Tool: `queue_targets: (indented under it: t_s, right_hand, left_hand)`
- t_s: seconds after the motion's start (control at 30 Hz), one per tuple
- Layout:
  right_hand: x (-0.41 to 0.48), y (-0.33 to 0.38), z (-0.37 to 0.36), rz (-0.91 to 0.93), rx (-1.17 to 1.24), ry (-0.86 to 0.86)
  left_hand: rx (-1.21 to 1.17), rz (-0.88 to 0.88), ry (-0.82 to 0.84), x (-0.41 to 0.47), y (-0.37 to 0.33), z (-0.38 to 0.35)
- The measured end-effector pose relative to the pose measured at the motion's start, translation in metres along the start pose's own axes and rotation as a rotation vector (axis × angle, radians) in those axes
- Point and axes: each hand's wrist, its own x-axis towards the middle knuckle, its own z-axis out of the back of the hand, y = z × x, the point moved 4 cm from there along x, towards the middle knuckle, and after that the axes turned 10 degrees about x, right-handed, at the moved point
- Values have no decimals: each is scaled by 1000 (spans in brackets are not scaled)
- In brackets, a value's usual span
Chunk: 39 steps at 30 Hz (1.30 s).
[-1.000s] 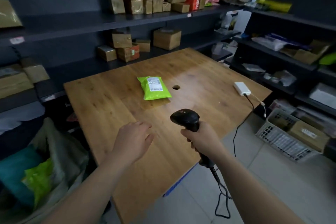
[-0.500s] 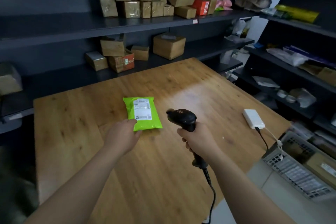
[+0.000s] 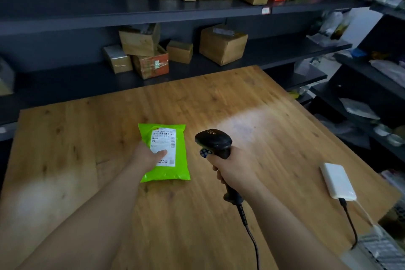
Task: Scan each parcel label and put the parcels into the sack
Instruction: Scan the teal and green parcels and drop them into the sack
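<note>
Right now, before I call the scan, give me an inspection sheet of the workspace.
Surface: wooden table, patches of glare.
Job's things: green parcel lies flat, label up; sack not in view.
Clutter: white power bank near the right edge.
Hands: left hand holds the parcel's left edge, thumb on the label; right hand grips the scanner beside the parcel.
Cables: scanner cable trails toward the viewer; black cable plugged into the power bank.
Surroundings: dark shelves with cardboard boxes.

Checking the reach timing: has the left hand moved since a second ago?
Yes. The left hand went forward across the table onto the green parcel, its thumb now on the label.
</note>
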Motion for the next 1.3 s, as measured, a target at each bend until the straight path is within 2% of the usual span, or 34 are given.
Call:
queue_targets:
  t_s: [0.3,0.43,0.6,0.83,1.03,1.3]
  right_hand:
    - [17,-1,25,-18,-4,169]
    - [12,11,32,17,13,253]
    - [-3,32,35,119,1,351]
    - [-29,50,40,220,-7,432]
    - [-52,55,54,244,-31,444]
    - [-69,54,72,251,-81,438]
  left_hand:
    - [-526,208,-9,-44,6,-34]
    - [-761,187,-42,-83,0,-34]
    - [-897,77,-152,-122,-14,-23]
    - [-873,-55,-295,-161,-27,-8]
    - [-865,64,-236,-166,-21,-22]
    - [-851,83,-273,-174,-22,-30]
